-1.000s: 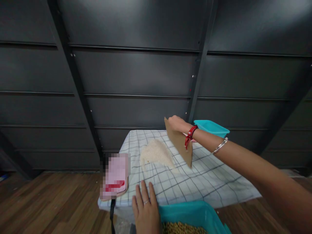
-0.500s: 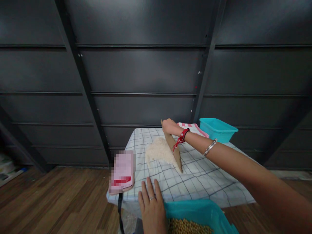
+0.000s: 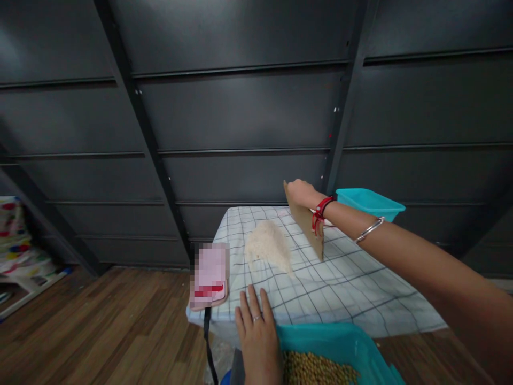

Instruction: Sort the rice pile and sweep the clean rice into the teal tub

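Note:
My right hand (image 3: 303,193) grips the top end of a flat piece of cardboard (image 3: 306,224), held on edge above the table and apart from the pile. Left of it, a heap of pale grains that look like rice (image 3: 268,245) lies on the checked tablecloth (image 3: 320,297). My left hand (image 3: 258,331) rests palm down at the near edge of the cloth, fingers stretched out. Beside that hand stands a turquoise bin (image 3: 332,336) with small brownish beans or seeds (image 3: 316,369) inside.
A second turquoise basin (image 3: 366,200) sits at the table's back right, partly behind my right forearm. On the left edge lies a pink, blurred phone-like object (image 3: 210,272) with a black strap (image 3: 208,342). A dark panelled wall (image 3: 240,117) rises behind the table.
My right hand has moved the cardboard up and to the right, off the grain heap, leaving a gap between them. My left hand stays flat at the table edge. The view has shifted slightly.

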Demonstrator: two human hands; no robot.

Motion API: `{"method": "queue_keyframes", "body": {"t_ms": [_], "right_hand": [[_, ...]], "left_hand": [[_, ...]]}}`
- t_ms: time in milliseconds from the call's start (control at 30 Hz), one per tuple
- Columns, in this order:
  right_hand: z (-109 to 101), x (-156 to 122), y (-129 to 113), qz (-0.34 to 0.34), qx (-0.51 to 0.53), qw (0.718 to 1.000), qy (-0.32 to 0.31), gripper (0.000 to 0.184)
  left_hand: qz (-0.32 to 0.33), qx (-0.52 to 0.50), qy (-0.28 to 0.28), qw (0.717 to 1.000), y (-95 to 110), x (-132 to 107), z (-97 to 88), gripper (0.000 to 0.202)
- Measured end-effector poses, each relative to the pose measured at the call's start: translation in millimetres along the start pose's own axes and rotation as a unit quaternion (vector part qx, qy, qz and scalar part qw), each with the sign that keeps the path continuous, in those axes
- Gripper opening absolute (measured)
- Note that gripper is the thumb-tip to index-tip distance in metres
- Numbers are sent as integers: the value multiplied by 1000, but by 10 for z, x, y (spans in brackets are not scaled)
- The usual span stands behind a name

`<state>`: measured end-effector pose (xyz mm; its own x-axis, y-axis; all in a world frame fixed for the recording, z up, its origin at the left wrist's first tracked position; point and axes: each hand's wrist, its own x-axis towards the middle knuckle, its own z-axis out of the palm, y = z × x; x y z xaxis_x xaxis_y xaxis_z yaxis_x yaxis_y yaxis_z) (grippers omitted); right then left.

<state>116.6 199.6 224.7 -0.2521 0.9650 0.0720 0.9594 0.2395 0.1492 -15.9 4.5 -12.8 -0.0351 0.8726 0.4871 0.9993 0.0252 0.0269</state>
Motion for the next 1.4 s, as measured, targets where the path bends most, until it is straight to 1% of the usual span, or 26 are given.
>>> {"method": "queue_keyframes", "body": {"t_ms": [100, 233, 333, 400, 500, 600, 767, 867, 933, 1033, 1100, 1167, 1267, 1333, 1400], "right_hand": [[116, -11, -8, 19, -2, 1000, -3, 38], [211, 86, -223, 14, 7, 1000, -7, 36], [189, 170, -429, -3, 17, 1000, -3, 36], [152, 195, -537, -16, 24, 1000, 2, 36], [92, 184, -608, -32, 28, 999, 13, 35], [16, 149, -552, -41, 26, 999, 25, 36], [-208, 31, -251, -58, 8, 996, 63, 37], [-301, -154, -60, -80, -3, 992, 99, 30], [-280, -325, 36, -115, -18, 986, 119, 31], [-118, -584, 122, -220, -68, 964, 133, 25], [28, -718, 143, -296, -103, 937, 155, 26], [150, -809, 139, -356, -128, 904, 199, 30], [244, -888, 91, -404, -143, 864, 263, 28], [258, -916, 48, -422, -147, 850, 280, 26], [261, -933, 13, -434, -153, 843, 280, 24]], "left_hand": [[-17, -3, 18, 1000, 27, -5, 65, 55], [-14, -2, 17, 1000, 33, -9, 101, 56], [-12, 0, 7, 1000, 31, -9, 86, 58], [-15, -2, 13, 1000, 34, -9, 80, 57], [-18, -8, 32, 999, 41, -12, 97, 55], [-18, -11, 43, 999, 38, -15, 133, 54], [-18, -12, 41, 999, 27, -18, 167, 55], [-20, -10, 37, 999, 30, -19, 153, 55], [-21, -11, 35, 999, 33, -21, 137, 55], [-21, -7, 45, 999, 37, -25, 121, 56], [-20, -3, 54, 998, 41, -26, 120, 57], [-18, 0, 62, 998, 48, -23, 120, 58], [-18, 8, 65, 998, 50, -14, 94, 58], [-13, 13, 60, 998, 37, -6, 45, 57], [6, 21, 51, 998, 14, 5, -23, 57]]}}
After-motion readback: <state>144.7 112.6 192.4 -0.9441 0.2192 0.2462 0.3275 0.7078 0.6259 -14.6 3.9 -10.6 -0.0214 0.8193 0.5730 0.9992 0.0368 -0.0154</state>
